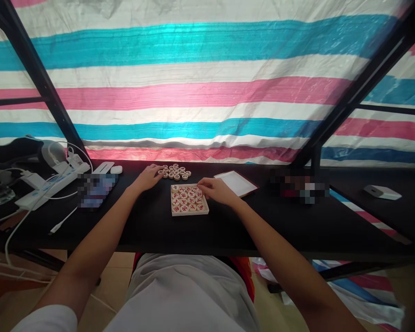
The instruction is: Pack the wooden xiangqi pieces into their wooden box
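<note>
A small square wooden box (190,212) sits on the black table (228,230), filled with round chess pieces marked in red. My right hand (216,189) rests at the box's upper right corner, fingers curled over a piece there. Behind the box lies a loose cluster of round chess pieces (175,172). My left hand (148,177) reaches to that cluster's left edge, fingers bent, touching a piece. The box's lid (235,182) lies flat to the right of the box.
A white power strip (44,186) with cables, a phone (96,189) and a small white device (116,169) lie at the left. Another white device (382,192) sits far right. Black frame posts (38,78) and a striped tarp (207,83) stand behind the table.
</note>
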Demonstrator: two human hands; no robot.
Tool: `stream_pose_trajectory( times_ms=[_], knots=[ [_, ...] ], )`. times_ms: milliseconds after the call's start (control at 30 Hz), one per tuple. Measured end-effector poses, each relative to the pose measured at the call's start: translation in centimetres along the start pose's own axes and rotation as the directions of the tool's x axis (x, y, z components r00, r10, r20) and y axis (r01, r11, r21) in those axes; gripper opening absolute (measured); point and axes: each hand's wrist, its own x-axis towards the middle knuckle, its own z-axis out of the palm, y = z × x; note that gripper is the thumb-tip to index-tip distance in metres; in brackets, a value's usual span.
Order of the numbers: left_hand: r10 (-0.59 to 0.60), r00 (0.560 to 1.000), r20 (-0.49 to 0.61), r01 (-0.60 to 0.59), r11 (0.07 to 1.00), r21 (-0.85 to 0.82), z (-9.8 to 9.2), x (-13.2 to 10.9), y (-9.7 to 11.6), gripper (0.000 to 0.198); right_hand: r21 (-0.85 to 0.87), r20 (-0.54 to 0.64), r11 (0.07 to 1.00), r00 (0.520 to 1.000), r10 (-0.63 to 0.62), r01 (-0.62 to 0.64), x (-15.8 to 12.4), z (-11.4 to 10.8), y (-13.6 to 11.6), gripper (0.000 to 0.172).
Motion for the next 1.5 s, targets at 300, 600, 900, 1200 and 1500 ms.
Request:
stream_pose_trajectory(
  times_ms=[300,600,900,1200,1500],
  knots=[
    [-0.051,0.994,0.102,0.034,0.986,0.163,0.6,0.3,-1.4,0.028,-0.135,-0.042,0.988,0.995,-0.087,0.08,0.9,0.8,1.8,0.025],
    [-0.044,0.992,0.115,0.027,0.989,0.147,0.3,0.6,-2.2,0.035,-0.181,-0.031,0.98,0.996,-0.085,0.078,1.3,1.4,1.9,0.025],
    [-0.068,0.98,0.189,0.035,0.984,0.173,0.2,0.1,0.0,0.039,-0.24,-0.086,0.967,0.991,-0.106,0.082,1.6,2.2,2.1,0.023],
    [0.08,0.996,0.05,-0.072,0.987,-0.141,-0.3,-1.1,3.1,0.031,-0.25,-0.16,0.967,0.983,-0.086,0.044,2.2,3.5,1.9,0.019],
    [0.367,0.93,0.006,-0.365,0.926,-0.1,2.3,-1.8,5.5,0.015,-0.174,-0.196,0.983,0.977,-0.085,0.05,2.0,4.1,2.4,0.017]
  ],
)
